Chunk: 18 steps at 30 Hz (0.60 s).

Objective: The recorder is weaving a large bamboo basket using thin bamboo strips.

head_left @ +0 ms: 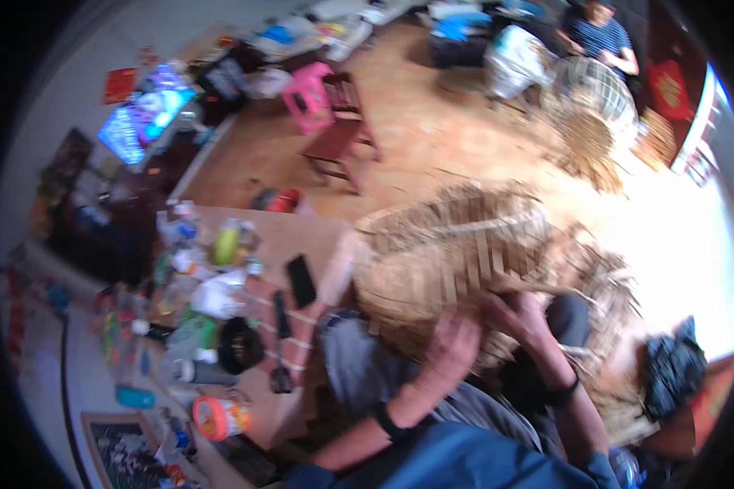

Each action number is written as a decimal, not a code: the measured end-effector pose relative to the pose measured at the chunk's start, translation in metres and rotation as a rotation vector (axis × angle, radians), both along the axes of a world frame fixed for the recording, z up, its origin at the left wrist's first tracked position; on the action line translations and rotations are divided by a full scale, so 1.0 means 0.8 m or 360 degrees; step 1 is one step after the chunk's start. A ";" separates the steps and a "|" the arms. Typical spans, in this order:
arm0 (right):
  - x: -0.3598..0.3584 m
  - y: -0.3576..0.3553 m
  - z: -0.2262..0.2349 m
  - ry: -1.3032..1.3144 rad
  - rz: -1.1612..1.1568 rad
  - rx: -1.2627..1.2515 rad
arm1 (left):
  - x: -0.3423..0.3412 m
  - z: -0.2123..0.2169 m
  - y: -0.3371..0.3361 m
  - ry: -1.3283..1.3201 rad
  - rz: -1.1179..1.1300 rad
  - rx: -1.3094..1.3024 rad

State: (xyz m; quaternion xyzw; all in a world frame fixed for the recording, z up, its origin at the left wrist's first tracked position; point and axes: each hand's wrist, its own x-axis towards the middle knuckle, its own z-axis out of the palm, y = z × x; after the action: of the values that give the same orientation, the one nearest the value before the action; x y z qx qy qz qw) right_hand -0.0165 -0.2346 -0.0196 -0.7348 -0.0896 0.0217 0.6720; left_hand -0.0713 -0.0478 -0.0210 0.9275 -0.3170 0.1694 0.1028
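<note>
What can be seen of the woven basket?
The woven basket is light brown, apparently of flat plant strips, with a wide, rounded body, open top and ragged strip ends along its far edge. Apparently tilted, it is right of the table. The left hand and right hand are at its near side; blur hides their exact grip.

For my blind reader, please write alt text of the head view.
Both hands touch a large woven basket at the person's knees. A cluttered table stands left; a dark red chair and another person are beyond.
</note>
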 end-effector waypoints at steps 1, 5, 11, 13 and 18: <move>0.007 -0.005 0.006 -0.0140 0.0122 -0.0163 | 0.001 0.005 0.004 0.0035 0.0003 0.0061; 0.036 -0.027 0.003 -0.1213 0.0444 -0.0686 | 0.005 0.017 0.005 0.0093 -0.0006 0.0237; 0.036 -0.034 0.026 -0.0707 0.0400 -0.0642 | 0.004 0.022 -0.010 0.0108 0.0004 0.0278; 0.034 -0.031 0.036 -0.0999 0.0487 -0.0633 | 0.000 0.024 -0.018 0.0065 0.0092 0.0440; 0.019 -0.023 0.057 -0.1016 0.0576 -0.0826 | 0.004 0.023 -0.025 0.0016 0.0163 0.0566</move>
State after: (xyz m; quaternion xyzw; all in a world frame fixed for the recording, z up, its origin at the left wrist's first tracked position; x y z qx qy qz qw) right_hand -0.0013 -0.2531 0.0261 -0.8214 -0.4113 -0.0672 0.3893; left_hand -0.0680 -0.0678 -0.0030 0.9468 -0.2937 0.1111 -0.0699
